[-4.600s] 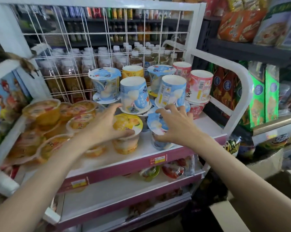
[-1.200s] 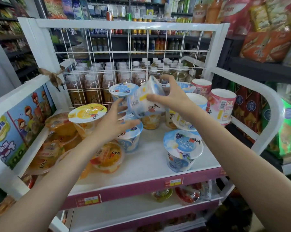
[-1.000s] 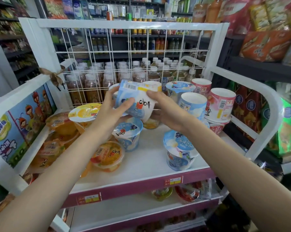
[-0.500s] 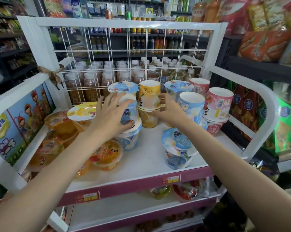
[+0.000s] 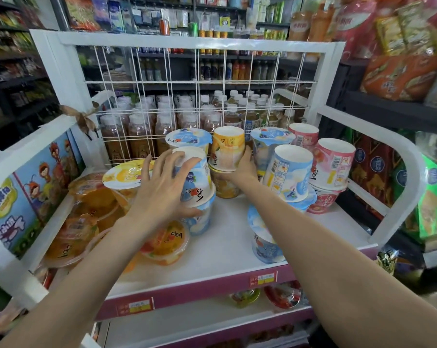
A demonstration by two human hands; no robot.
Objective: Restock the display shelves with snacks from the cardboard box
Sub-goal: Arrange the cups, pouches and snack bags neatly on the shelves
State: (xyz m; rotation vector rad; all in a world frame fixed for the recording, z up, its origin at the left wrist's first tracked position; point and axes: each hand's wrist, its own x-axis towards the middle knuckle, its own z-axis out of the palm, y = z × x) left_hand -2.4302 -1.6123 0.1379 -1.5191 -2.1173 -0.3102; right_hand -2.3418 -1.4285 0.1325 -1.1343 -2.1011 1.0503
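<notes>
Snack cups fill the white top shelf (image 5: 227, 257) of the display rack straight ahead of you, and both your hands are already in among them. Nearest you, an upright blue plastic cup with a foil lid (image 5: 263, 241) stands alone near the shelf's front edge, just under your right forearm; to its left lies a squat clear tub of orange fruit jelly (image 5: 165, 243), tilted against its neighbours.

Your left hand (image 5: 162, 194) wraps, fingers spread and curled, round an inverted blue-and-white paper-sleeved cup (image 5: 196, 179) that sits stacked base-up on another blue cup. Its long axis is close to vertical, leaning slightly right. That stack is what the coming move turns on, I judge: the top cup must settle square on the lid beneath, or it will tip toward the loose jelly tubs at left.

Your right hand (image 5: 240, 169) reaches further back and grips the lower side of an inverted yellow paper cup (image 5: 227, 151), itself stacked on a clear yellow cup. The left hand is the nearer.

Right of that stand more stacked cups, a blue-and-white inverted one (image 5: 289, 172) and pink ones (image 5: 331, 162), all smooth, tapered and light, so easily knocked. Behind everything runs the white wire grid back panel (image 5: 199, 96). The cardboard box is not in view.
</notes>
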